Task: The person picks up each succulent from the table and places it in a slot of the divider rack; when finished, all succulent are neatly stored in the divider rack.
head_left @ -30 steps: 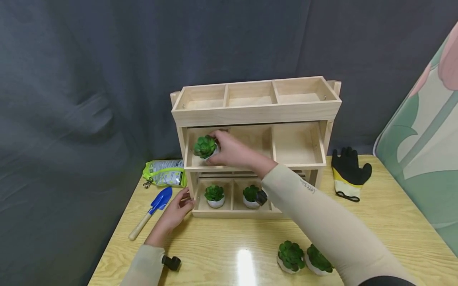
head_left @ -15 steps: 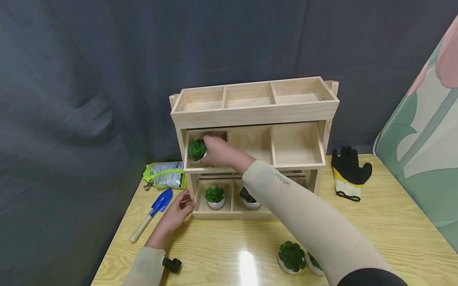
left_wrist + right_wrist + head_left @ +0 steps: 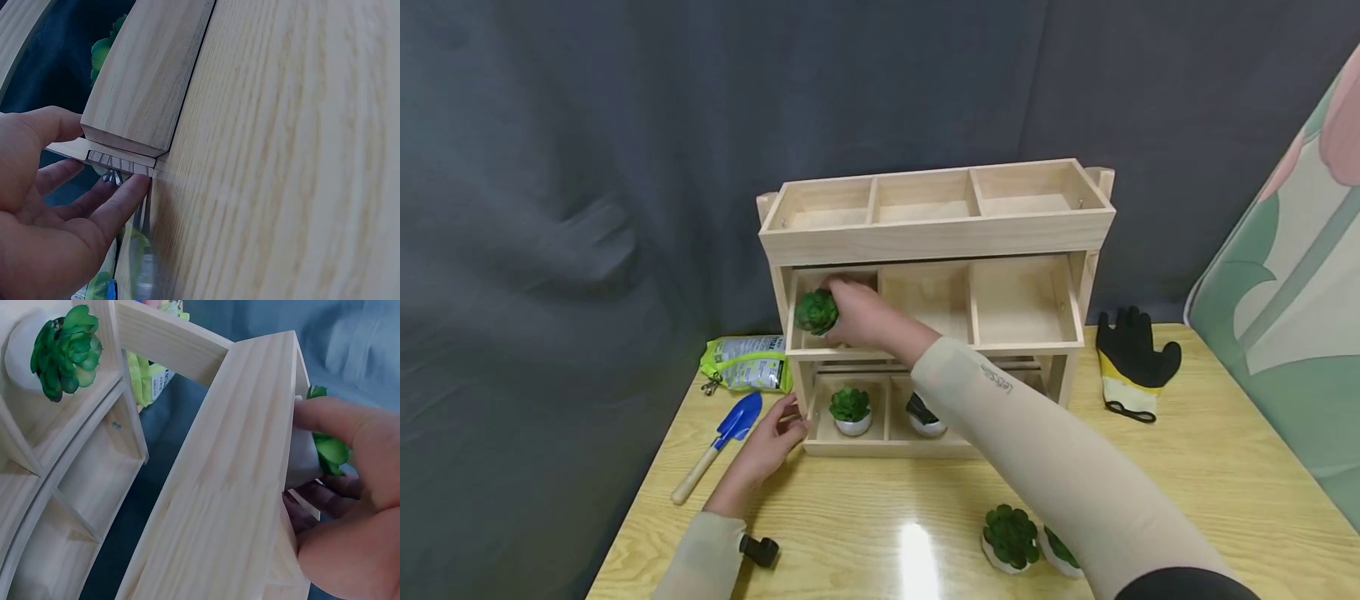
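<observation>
R hand (image 3: 872, 317) grips the succulent (image 3: 817, 312) by its white pot (image 3: 304, 456), prob. placing it in the mid-tier L compartment (image 3: 820, 353) of the wooden rack (image 3: 936, 242), just left of frame ctr. Can't tell if the base touches down; next move prob. calls for seating it level, then easing fingers off. L hand (image 3: 767, 448), below in frame: fingers loosely extended, tips against rack's lower-left corner, maybe steadying. Succulent's a compact green rosette, approx. upright.
</observation>
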`<state>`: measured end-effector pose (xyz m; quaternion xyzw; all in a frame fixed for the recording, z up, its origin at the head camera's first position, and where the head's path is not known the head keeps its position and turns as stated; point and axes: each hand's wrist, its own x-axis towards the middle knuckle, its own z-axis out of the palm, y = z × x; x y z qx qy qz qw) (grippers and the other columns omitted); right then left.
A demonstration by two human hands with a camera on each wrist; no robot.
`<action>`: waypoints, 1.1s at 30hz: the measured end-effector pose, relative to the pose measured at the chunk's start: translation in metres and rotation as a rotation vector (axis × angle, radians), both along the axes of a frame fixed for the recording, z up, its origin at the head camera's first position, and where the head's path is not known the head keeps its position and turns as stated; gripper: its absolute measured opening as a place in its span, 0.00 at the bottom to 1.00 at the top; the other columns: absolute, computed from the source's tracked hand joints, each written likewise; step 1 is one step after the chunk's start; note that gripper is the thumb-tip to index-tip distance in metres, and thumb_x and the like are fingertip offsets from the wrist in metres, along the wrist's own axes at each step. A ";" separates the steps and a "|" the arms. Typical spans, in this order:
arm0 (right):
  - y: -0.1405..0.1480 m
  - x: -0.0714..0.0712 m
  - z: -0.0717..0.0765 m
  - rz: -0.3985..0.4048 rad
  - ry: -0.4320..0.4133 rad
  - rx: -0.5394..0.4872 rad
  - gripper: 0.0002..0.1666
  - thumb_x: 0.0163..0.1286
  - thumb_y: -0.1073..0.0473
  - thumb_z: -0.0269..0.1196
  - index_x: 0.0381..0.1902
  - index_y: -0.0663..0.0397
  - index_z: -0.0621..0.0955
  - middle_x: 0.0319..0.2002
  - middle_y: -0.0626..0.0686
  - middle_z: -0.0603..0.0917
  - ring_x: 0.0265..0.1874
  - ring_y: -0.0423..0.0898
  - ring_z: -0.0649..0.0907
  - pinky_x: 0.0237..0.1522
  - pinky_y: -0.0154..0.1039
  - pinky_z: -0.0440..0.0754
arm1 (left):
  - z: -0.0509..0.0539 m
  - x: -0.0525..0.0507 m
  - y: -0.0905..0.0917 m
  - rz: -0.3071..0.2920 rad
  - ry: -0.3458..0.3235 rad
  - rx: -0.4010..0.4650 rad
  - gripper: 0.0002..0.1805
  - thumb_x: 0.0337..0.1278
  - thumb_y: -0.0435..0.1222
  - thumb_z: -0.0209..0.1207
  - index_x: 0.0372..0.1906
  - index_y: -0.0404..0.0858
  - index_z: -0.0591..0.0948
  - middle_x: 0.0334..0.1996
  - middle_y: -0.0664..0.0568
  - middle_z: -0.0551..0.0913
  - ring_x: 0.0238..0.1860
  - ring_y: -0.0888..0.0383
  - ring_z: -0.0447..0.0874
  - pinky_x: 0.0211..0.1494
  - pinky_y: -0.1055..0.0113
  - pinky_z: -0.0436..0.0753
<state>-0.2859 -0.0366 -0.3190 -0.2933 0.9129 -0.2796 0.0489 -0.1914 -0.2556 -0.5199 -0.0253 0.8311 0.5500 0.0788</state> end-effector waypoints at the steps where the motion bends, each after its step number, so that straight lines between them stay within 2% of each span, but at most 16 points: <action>1: 0.001 0.001 0.000 -0.002 -0.002 0.000 0.43 0.66 0.62 0.77 0.74 0.61 0.71 0.69 0.60 0.78 0.69 0.56 0.80 0.75 0.50 0.78 | 0.000 0.000 0.000 0.000 0.000 0.000 0.39 0.79 0.40 0.59 0.86 0.45 0.57 0.79 0.34 0.68 0.78 0.32 0.70 0.78 0.39 0.76; 6: 0.005 0.004 0.001 -0.003 -0.011 -0.013 0.39 0.66 0.66 0.73 0.73 0.63 0.72 0.68 0.62 0.80 0.67 0.56 0.81 0.72 0.50 0.80 | 0.001 0.001 -0.001 0.005 0.001 0.000 0.39 0.79 0.40 0.58 0.86 0.45 0.57 0.79 0.34 0.68 0.78 0.32 0.70 0.78 0.39 0.76; 11: 0.012 0.009 0.000 0.005 -0.001 -0.002 0.37 0.68 0.67 0.70 0.73 0.63 0.72 0.69 0.61 0.80 0.70 0.56 0.80 0.76 0.48 0.78 | -0.001 0.000 -0.002 -0.003 -0.010 -0.005 0.39 0.80 0.40 0.58 0.87 0.46 0.56 0.80 0.34 0.67 0.79 0.32 0.69 0.78 0.38 0.75; 15: 0.023 0.016 -0.002 0.027 -0.009 -0.064 0.35 0.72 0.66 0.68 0.74 0.63 0.72 0.71 0.61 0.79 0.71 0.57 0.80 0.76 0.49 0.78 | -0.003 -0.001 -0.001 -0.003 -0.017 -0.016 0.39 0.79 0.42 0.58 0.87 0.46 0.57 0.80 0.35 0.67 0.79 0.32 0.70 0.78 0.38 0.75; 23: 0.058 0.043 -0.002 0.053 -0.069 -0.248 0.33 0.77 0.61 0.65 0.76 0.61 0.70 0.72 0.62 0.77 0.69 0.58 0.81 0.71 0.52 0.83 | -0.001 0.000 0.000 -0.007 -0.012 -0.022 0.39 0.80 0.41 0.58 0.87 0.46 0.56 0.80 0.35 0.68 0.79 0.33 0.70 0.78 0.39 0.75; 26: 0.074 0.055 -0.003 0.047 -0.097 -0.277 0.33 0.78 0.59 0.65 0.76 0.60 0.70 0.73 0.61 0.76 0.69 0.57 0.81 0.71 0.52 0.83 | 0.000 0.001 0.000 -0.004 -0.015 -0.019 0.39 0.80 0.41 0.58 0.87 0.46 0.57 0.79 0.36 0.68 0.79 0.33 0.69 0.78 0.39 0.75; 33: 0.117 0.080 -0.014 0.013 -0.092 -0.310 0.32 0.79 0.57 0.64 0.76 0.58 0.71 0.72 0.60 0.77 0.68 0.59 0.83 0.68 0.54 0.85 | 0.000 0.001 0.001 -0.013 0.012 -0.016 0.38 0.80 0.38 0.57 0.86 0.42 0.56 0.78 0.33 0.69 0.78 0.32 0.70 0.78 0.38 0.75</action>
